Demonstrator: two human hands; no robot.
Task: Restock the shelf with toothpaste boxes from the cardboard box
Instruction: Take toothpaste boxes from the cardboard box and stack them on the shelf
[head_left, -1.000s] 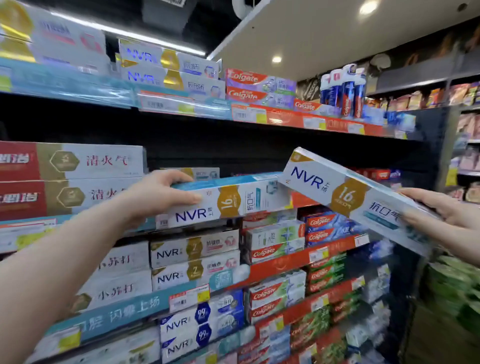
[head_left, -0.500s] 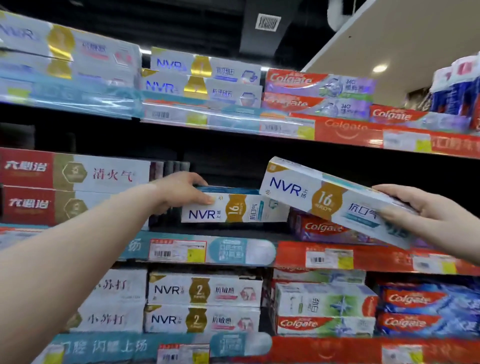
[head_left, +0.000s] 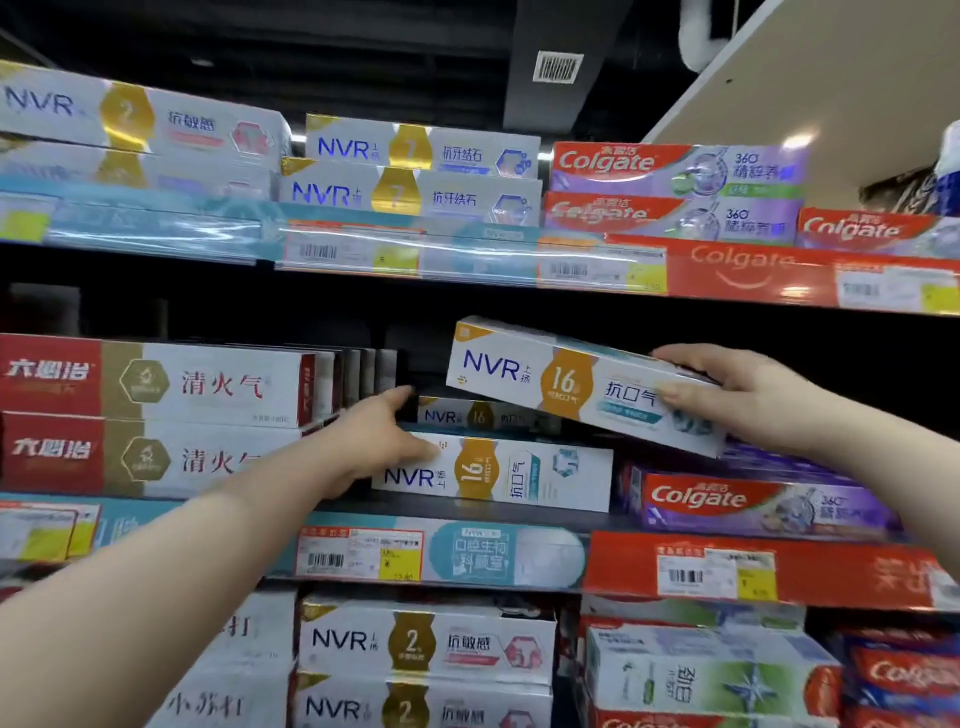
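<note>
A white NVR "16" toothpaste box (head_left: 519, 475) lies flat at the front of the middle shelf. My left hand (head_left: 379, 441) touches its left end, fingers extended over the top corner. Behind it sits another NVR "16" box (head_left: 475, 415), partly hidden. My right hand (head_left: 743, 392) grips the right end of a third NVR "16" box (head_left: 550, 376), holding it tilted in the air just above the other two, its left end higher. The cardboard box is out of view.
Red-and-white boxes (head_left: 156, 415) are stacked left of the gap. A purple Colgate box (head_left: 753, 501) lies to the right. The upper shelf edge (head_left: 519, 260) overhangs with NVR and Colgate boxes; the lower shelf holds NVR "2" boxes (head_left: 421, 642).
My left hand has set the first box down at the shelf front and slid to its left end. My right hand has brought the tilted box left and inward above the gap.
</note>
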